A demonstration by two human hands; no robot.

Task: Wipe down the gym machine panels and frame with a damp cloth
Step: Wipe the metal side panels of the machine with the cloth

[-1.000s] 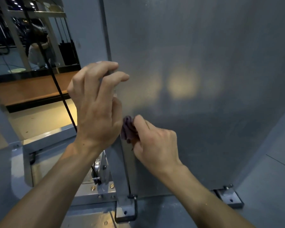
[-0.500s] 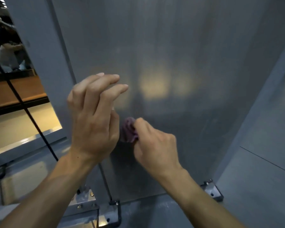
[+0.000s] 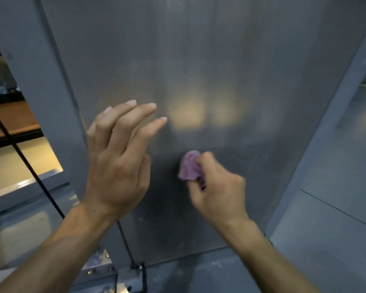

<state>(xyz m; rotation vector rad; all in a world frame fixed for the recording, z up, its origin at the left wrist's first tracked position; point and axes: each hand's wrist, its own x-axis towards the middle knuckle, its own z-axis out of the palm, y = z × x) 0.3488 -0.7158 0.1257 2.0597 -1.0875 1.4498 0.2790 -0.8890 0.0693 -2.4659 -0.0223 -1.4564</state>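
A bunched purple cloth (image 3: pixel 190 166) is pinched in the curled fingers (image 3: pixel 207 160) of the right hand (image 3: pixel 218 187) and pressed flat against the grey panel (image 3: pixel 220 70), a little below centre of view, toward five o'clock. Nothing is held by the left hand (image 3: pixel 118 163): its fingers are spread and loosely extended, pointing toward two o'clock, hovering close to the panel; whether the tips touch it cannot be told. Hand and cloth are set just apart, the cloth at three o'clock of the left palm.

Outward now: the panel's left edge is bordered by an upright frame post (image 3: pixel 40 81) at nine o'clock, a black cable (image 3: pixel 25 161) is seen beyond it, and a bolted bracket (image 3: pixel 138 269) is fixed at the panel's foot, at six o'clock. Warm light patches are reflected on the panel at twelve o'clock of the cloth.

The step in hand is judged to be wiping of the panel's lower middle. Much surface above and to the right looks dull and streaked, so broad overlapping strokes toward one and three o'clock are called for next, with steady pressure kept, before the post and bracket are tackled.
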